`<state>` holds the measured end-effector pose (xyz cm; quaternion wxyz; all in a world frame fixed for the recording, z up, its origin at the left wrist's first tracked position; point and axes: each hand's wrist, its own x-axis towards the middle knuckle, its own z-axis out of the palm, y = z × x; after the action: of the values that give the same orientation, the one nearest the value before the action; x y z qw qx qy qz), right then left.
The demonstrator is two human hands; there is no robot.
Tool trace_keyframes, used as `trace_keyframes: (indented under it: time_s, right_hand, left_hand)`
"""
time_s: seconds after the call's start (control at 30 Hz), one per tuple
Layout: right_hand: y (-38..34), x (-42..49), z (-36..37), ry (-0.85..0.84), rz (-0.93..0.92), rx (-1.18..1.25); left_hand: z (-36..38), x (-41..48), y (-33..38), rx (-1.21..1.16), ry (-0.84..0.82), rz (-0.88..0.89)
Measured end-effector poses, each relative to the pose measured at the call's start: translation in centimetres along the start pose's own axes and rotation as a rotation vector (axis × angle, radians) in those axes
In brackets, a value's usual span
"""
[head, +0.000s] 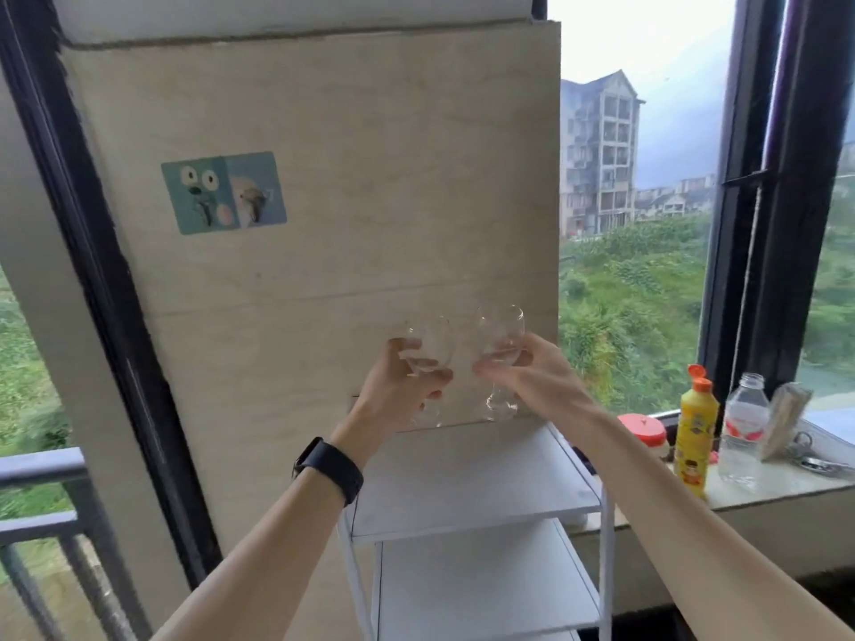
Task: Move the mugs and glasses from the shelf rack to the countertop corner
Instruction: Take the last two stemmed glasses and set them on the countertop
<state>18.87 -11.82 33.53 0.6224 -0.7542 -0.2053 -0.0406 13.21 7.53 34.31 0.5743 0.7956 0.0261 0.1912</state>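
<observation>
Head view: are both glasses at the shelf rack [462,478], or clear of it?

They're over the back edge of its top shelf. Our left glass [430,344] and right glass [502,335] stand upright side by side, close together but not plainly touching. We cannot tell whether their feet have left the shelf.

How do our hands sit on them?

Our left hand [402,377] is curled round the lower bowl and stem of the left glass. Our right hand [532,377] pinches the right glass low on its bowl, thumb and fingers closed on it. Neither hand has a finger to spare.

So how do we do this lift well?

We'd raise both straight up from the rack before swinging anywhere. We'd keep the two bowls apart so they don't clink, and hold them upright all the way. The glass looks thin, so we want a firm hold at the bowl, not a squeeze.

And where do they go?

The counter [763,483] runs off to the right of the rack. Just beside the rack it carries a red-lidded jar [645,432], a yellow bottle [694,437] and a clear bottle [745,427]. We'd steer round those. Which corner is meant we cannot see from here.
</observation>
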Motion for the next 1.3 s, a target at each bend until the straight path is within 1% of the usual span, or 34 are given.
trace_keyframes:
  time_s: [0.13,0.27,0.37,0.53,0.7,0.83,0.93,1.13,1.3]
  right_hand:
    - [-2.0,-2.8,-5.2,0.084,-0.058,0.037]
    - [-1.6,-7.0,-10.9,0.187,-0.049,0.033]
    - [-0.4,-11.2,-15.7,0.291,0.006,0.020]
    - [1.5,-21.1,-25.6,0.510,0.092,-0.015]
    - [3.3,-35.0,-37.4,0.741,0.175,-0.103]
    - [3.7,-48.0,-46.3,0.894,0.257,-0.158]
    - [3.6,-57.3,-51.7,0.975,0.335,-0.189]
    - [2.6,-71.5,-59.0,1.180,0.447,-0.227]
    - [3.5,-79.7,-63.8,1.337,0.481,-0.204]
  left_hand:
    - [2.4,-0.8,3.5,-0.030,-0.076,0.149]
    - [7.2,-2.1,6.4,-0.023,-0.235,0.257]
    - [12.5,-3.6,8.2,-0.043,-0.349,0.308]
    - [24.4,-8.5,11.5,-0.123,-0.554,0.299]
    - [38.8,-18.2,15.0,-0.257,-0.774,0.232]
    - [50.5,-28.5,17.4,-0.301,-0.962,0.231]
    - [58.4,-36.2,19.1,-0.314,-1.085,0.226]
    - [71.3,-49.2,22.2,-0.346,-1.283,0.234]
    - [79.0,-56.8,23.9,-0.299,-1.432,0.266]
